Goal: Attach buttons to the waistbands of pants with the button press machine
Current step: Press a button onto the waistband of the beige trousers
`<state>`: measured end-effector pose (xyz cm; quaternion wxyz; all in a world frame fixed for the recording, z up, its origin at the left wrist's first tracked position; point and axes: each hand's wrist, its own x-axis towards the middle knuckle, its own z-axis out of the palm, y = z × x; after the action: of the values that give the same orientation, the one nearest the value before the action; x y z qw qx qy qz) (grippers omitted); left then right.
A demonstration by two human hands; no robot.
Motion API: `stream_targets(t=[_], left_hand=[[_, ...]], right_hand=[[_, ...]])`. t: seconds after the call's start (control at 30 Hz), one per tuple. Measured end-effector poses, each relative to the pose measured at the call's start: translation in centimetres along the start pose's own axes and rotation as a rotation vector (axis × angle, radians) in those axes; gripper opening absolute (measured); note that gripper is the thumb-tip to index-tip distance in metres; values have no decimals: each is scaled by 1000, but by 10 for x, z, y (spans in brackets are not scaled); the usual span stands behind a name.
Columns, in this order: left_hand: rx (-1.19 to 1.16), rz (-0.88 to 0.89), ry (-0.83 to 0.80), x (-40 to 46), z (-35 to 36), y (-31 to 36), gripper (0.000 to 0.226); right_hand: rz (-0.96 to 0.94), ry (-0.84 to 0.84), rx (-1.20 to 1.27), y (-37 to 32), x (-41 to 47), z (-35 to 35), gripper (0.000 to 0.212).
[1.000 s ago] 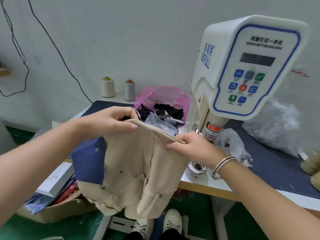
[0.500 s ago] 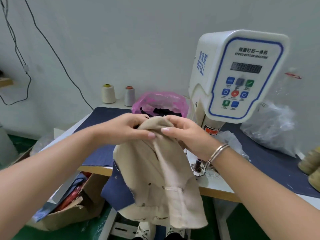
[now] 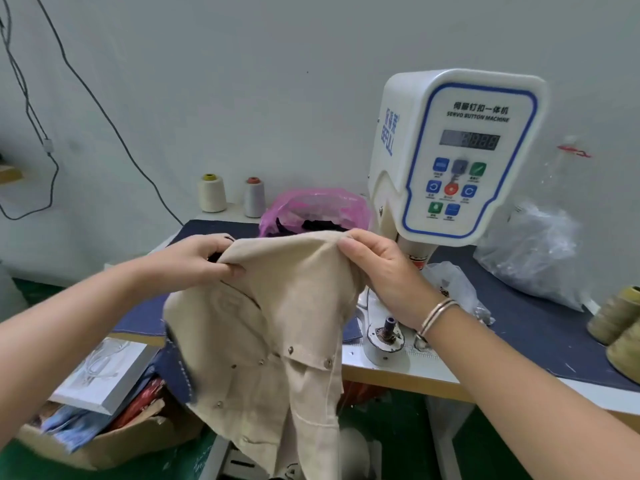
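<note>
The desk (image 3: 388, 374) has a pale wooden front edge and a dark blue mat (image 3: 540, 327) over most of its top. On it stands the white button press machine (image 3: 460, 150), its round lower die (image 3: 386, 336) near the front edge. Behind, by the wall, two thread cones (image 3: 212, 193) stand side by side, next to a pink plastic bag (image 3: 311, 206) of dark pieces. To the right lie a clear plastic bag (image 3: 533, 258) and olive thread cones (image 3: 614, 318).

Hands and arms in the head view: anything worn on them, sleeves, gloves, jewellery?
Both forearms are bare, with no sleeves in view and no gloves. The right hand has thin silver-coloured bangles at the wrist. The left hand and its wrist show nothing worn.
</note>
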<state>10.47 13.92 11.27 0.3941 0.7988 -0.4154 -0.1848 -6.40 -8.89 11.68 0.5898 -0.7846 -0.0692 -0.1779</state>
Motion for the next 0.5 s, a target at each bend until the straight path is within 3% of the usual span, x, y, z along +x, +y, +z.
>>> stream_targets(t=[0.07,0.2,0.27,0.37,0.43,0.5], left_hand=[[-55,-8,86,3,-1,1,12],[-228,111,498,8,-9,29,24],[-480,205,505,8,-11,53,28],[-841,403,165,0,-3,88,40],[-960,467,-166,-5,7,105,56],[-1051,498,-499,-7,23,112,53]], right_hand=[[-3,41,15,-5,9,3,24],[176,88,75,-2,17,3,25],[322,77,108,3,20,3,25],[441,44,165,13,21,6,25],[473,164,214,17,22,9,18],[490,218,239,19,23,10,20]])
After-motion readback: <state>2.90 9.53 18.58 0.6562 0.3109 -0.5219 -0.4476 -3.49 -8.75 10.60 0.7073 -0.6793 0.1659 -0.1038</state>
